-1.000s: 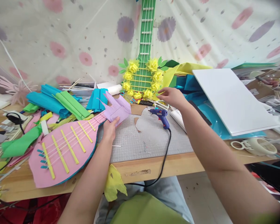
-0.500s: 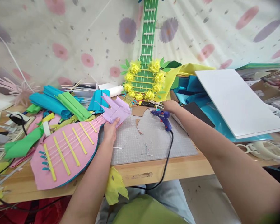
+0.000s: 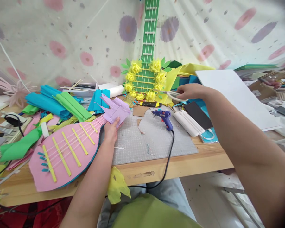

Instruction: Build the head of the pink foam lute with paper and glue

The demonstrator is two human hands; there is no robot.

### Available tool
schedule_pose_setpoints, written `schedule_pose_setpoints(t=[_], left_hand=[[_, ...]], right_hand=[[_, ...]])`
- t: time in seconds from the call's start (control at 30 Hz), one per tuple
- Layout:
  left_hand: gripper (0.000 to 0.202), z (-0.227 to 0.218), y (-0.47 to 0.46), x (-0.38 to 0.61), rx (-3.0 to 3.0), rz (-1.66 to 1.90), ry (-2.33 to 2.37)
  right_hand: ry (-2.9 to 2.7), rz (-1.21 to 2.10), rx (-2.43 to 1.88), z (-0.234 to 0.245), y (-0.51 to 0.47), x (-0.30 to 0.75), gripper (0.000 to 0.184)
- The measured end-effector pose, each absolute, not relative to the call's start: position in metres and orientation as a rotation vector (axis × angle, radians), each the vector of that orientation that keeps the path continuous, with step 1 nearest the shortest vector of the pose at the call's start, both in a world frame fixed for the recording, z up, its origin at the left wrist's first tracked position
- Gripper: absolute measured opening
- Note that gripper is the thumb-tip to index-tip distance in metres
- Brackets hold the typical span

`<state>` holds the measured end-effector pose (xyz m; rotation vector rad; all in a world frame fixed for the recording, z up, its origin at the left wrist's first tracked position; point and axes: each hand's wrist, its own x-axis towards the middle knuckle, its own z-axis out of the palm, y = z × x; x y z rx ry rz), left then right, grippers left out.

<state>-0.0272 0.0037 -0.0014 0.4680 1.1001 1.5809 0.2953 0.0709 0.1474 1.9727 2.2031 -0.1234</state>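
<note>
On the left of the table lies a pink paper pipa-like instrument (image 3: 68, 148) with yellow strips and white strings. Its neck end is wrapped in purple crepe paper (image 3: 115, 109) with a ragged top edge. My left hand (image 3: 111, 130) is closed on that purple end, thumb on top. Raised over the back of the table, my right hand (image 3: 188, 91) grips a pair of scissors (image 3: 172, 94) by the pale handles, blades pointing left. A blue glue gun (image 3: 165, 117) lies on the grey cutting mat (image 3: 133, 155) between my hands.
A green paper guitar (image 3: 146, 77) with yellow flowers stands against the curtain. Cardboard scraps (image 3: 140, 111) and a black-and-yellow cutter (image 3: 150, 104) lie before it. Rightward are a white power bank (image 3: 188, 123), black phone-like slab (image 3: 198, 114) and white board (image 3: 235, 98). Crepe rolls (image 3: 48, 104) crowd the left.
My right hand has picked up the scissors from behind the glue gun and moved up and to the right. The left hand keeps its hold on the purple end.
</note>
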Motion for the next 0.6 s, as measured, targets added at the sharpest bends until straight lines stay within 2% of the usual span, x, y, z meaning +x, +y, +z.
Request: schedule_pose_setpoints(t=[0.1,0.17,0.33,0.43,0.6], left_hand=[[0.025,0.000,0.004,-0.026,0.444,1.581,1.107],[0.026,0.001,0.004,-0.026,0.435,1.587,1.104],[0.031,0.003,0.004,-0.028,0.400,1.651,1.075],[0.029,0.006,0.003,-0.028,0.377,1.685,1.055],[0.028,0.009,0.002,-0.025,0.416,1.715,0.988]], right_hand=[[2.452,-0.223,2.045,0.157,0.049,0.268,0.047],[2.617,-0.276,1.986,0.150,0.031,0.240,0.054],[2.773,-0.590,1.745,0.089,-0.003,0.182,0.055],[2.694,-0.695,1.786,0.049,-0.003,0.174,0.053],[2.688,-0.900,1.701,0.025,0.004,0.184,0.049]])
